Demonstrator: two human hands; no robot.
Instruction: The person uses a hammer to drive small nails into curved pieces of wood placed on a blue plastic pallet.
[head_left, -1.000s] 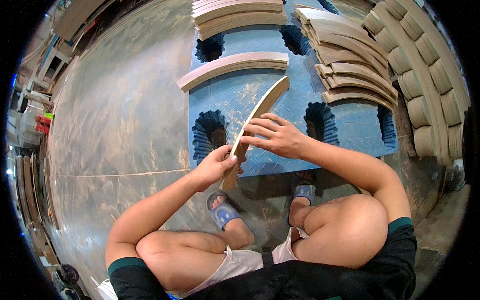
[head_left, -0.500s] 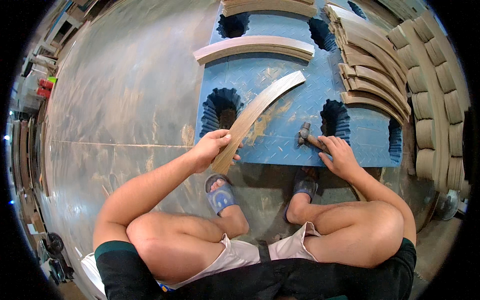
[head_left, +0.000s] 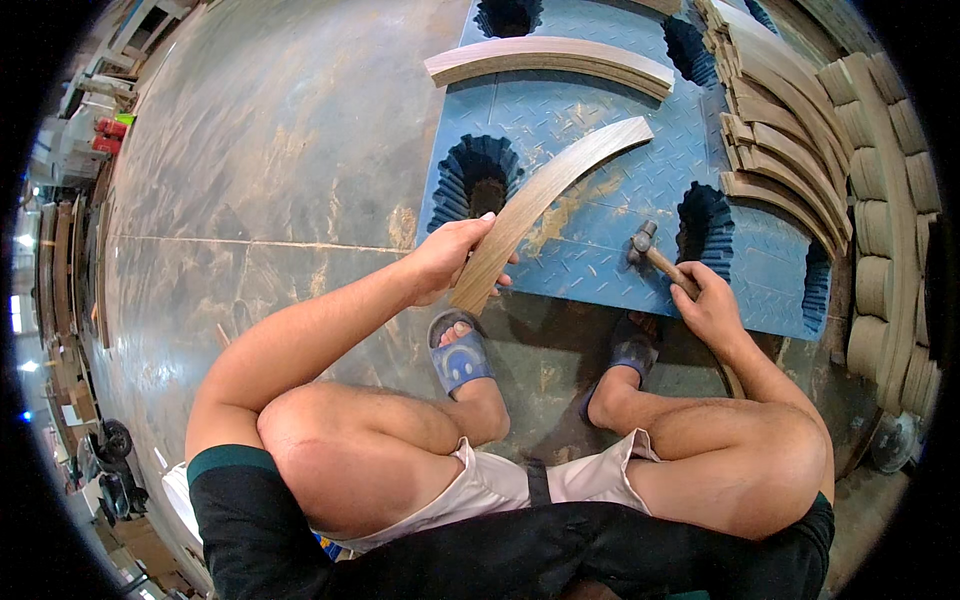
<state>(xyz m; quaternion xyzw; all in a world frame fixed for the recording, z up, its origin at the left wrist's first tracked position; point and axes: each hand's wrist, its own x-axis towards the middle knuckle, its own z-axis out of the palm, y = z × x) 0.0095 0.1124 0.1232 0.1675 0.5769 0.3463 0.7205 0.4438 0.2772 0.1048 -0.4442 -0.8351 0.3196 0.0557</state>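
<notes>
Black short-sleeved cloth shirt (head_left: 450, 560), dark green sleeve bands (head_left: 232, 457). Off-white cloth shorts (head_left: 500, 487), narrow dark strip (head_left: 539, 483) mid-front. Blue open-toe sandals (head_left: 465, 362), pale curved marking on left.

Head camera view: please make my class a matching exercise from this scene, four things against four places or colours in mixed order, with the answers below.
Things
1. Hammer
2. Pallet
3. Nearest curved wooden slat
4. Shorts

Places or colours
A. Held in the left hand
B. Whitish
C. Gripped by the handle in the right hand
D. Blue

Right pairs: 1-C, 2-D, 3-A, 4-B
</notes>
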